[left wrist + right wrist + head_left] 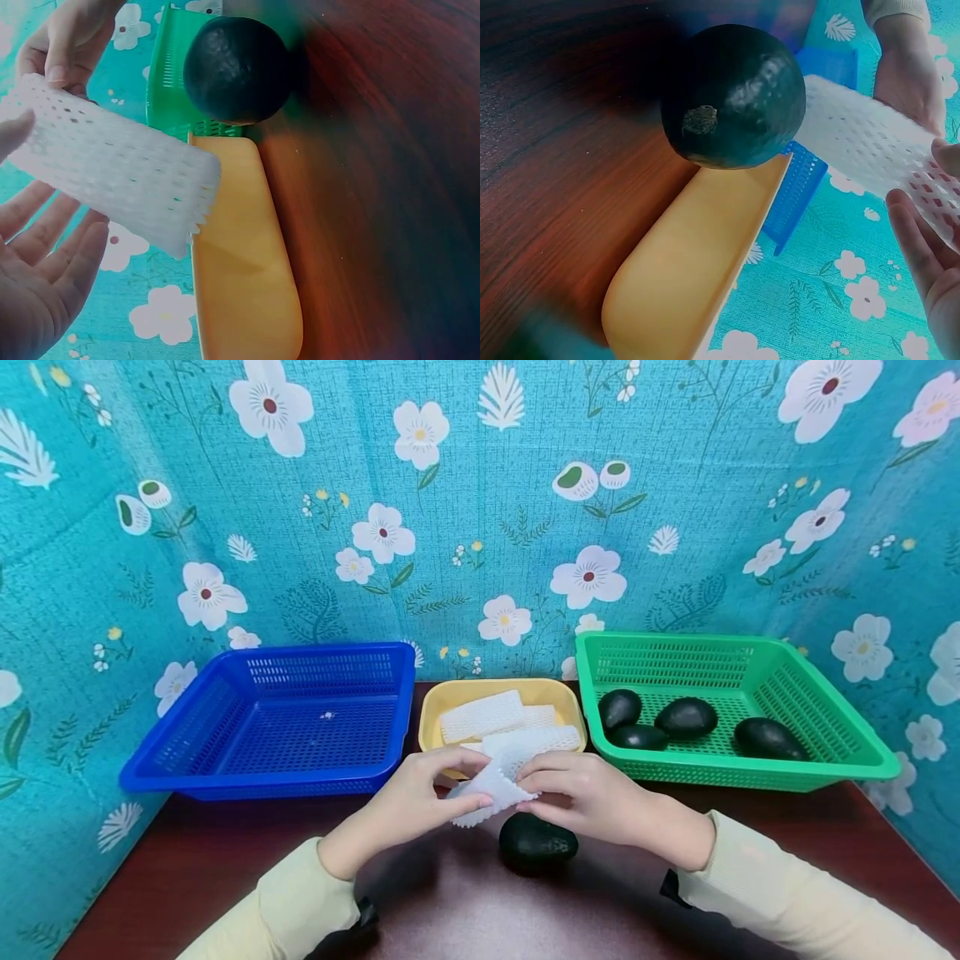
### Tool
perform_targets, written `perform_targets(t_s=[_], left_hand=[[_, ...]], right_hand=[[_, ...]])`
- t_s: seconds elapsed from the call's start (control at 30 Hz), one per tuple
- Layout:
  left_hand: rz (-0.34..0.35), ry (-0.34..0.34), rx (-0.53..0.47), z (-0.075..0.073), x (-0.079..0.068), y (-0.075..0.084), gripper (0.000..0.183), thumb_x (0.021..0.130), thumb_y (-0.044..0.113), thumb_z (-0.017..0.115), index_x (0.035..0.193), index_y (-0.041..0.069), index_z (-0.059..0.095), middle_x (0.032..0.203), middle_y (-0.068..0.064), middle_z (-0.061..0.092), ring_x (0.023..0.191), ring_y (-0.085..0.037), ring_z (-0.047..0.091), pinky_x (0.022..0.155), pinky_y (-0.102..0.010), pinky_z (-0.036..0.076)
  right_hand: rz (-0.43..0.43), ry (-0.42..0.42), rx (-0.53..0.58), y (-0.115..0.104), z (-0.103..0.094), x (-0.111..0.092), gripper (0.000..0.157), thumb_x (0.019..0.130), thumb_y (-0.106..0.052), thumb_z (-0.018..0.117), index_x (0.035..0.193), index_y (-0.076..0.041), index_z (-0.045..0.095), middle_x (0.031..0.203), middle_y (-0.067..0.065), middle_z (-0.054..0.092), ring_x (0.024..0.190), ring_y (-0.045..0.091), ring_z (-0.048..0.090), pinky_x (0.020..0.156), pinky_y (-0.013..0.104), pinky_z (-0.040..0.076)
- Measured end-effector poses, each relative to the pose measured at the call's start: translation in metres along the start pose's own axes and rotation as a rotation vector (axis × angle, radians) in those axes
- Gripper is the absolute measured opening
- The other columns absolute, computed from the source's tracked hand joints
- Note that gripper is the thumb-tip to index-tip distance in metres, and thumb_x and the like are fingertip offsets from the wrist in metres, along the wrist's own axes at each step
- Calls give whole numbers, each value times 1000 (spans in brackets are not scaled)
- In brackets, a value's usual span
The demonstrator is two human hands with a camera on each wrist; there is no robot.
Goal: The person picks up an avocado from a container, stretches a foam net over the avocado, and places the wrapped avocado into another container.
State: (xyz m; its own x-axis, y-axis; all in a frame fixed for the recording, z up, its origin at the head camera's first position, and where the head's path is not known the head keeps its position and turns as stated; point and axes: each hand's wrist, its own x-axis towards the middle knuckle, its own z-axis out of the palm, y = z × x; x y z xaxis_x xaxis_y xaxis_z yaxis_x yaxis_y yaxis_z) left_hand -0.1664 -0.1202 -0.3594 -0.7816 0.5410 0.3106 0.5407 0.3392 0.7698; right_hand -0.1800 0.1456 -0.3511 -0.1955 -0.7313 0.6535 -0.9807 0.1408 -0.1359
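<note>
Between both hands is a white foam net sleeve (491, 793), a flattened tube with a zigzag end. My left hand (420, 793) holds its left side, thumb on the near face and fingers beyond. At the other side, my right hand (588, 789) pinches the mesh between thumb and fingers. A dark avocado (537, 845) lies on the table just below the hands, touched by neither. In the right wrist view the avocado (735, 97) shows its stem end, with the sleeve (870, 131) beyond it.
Behind the hands, a yellow tray (431, 706) holds several more foam sleeves (483, 714). On the left stands a blue basket (262, 777); on the right, a green basket (825, 768) holds several avocados (686, 718). A floral cloth (480, 527) hangs behind the dark wooden table (225, 877).
</note>
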Motion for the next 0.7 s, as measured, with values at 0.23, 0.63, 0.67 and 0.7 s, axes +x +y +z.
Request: perform_targets(t_s=[0.23,0.63,0.67,0.7], left_hand=[[47,42,-11,1,1,-3,19,90,10,80,108,4,77,101,-5,75,89,-13,71,76,-28,59],[39,131,9,-8,-2,-4,14,86,6,83,98,5,78,91,-2,74,77,-9,68,69,-29,60],[37,133,8,-8,-2,-5,14,85,6,83,98,5,78,91,-2,74,77,-9,67,69,-29,60],[33,134,8,-9,-2,-5,14,85,6,83,98,5,78,91,-2,74,77,-9,66,69,-29,60]], right_hand=[[-4,10,-35,1,0,-3,20,101,-27,68,97,-9,75,97,-1,72,87,10,68,77,23,56],[79,-9,-21,1,-3,-10,15,99,-24,71,90,-12,73,86,-6,67,74,5,59,70,18,52],[84,-10,-19,1,-3,-11,14,99,-23,72,90,-12,73,86,-6,67,73,5,58,70,18,52],[91,-10,-16,1,-3,-12,14,98,-23,72,89,-12,73,86,-7,66,73,4,58,69,17,51]])
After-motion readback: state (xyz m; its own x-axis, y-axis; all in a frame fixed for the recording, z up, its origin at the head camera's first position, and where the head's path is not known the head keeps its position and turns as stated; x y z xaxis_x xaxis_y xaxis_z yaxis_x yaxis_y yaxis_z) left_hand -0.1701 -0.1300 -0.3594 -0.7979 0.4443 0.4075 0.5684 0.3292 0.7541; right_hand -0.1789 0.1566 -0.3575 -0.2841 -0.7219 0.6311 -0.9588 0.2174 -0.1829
